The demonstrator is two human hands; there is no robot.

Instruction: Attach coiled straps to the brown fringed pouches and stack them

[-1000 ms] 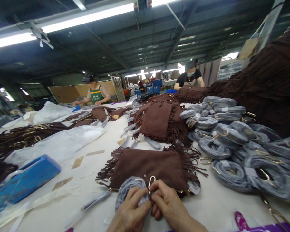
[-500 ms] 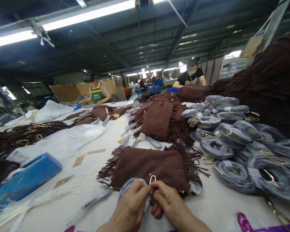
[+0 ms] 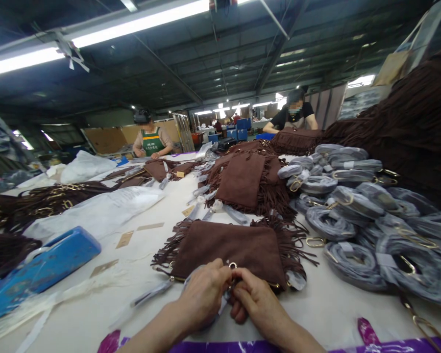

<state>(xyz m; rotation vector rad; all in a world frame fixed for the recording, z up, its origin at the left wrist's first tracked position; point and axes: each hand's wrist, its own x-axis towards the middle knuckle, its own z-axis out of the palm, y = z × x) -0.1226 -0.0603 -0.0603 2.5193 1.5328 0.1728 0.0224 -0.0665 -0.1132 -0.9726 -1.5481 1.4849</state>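
A brown suede fringed bag (image 3: pixel 235 247) lies flat on the white table (image 3: pixel 139 274) just in front of me. My left hand (image 3: pixel 204 294) and my right hand (image 3: pixel 255 304) meet at its near edge, both pinched together around a gold clasp (image 3: pixel 232 265). Under my left hand sits a coiled strap in grey wrapping (image 3: pixel 194 273), mostly hidden by the fingers.
Several grey-wrapped coiled straps (image 3: pixel 353 215) pile up at the right beside a tall heap of brown fringe (image 3: pixel 415 122). More brown bags (image 3: pixel 242 181) lie further back. A blue case (image 3: pixel 44 267) and clear plastic bags (image 3: pixel 95 211) sit at the left. Two people work at the far end.
My left hand has slid forward over the wrapped strap, covering most of it. The gold clasp, which stood up above my fingers, now shows only as a small tip between both hands.
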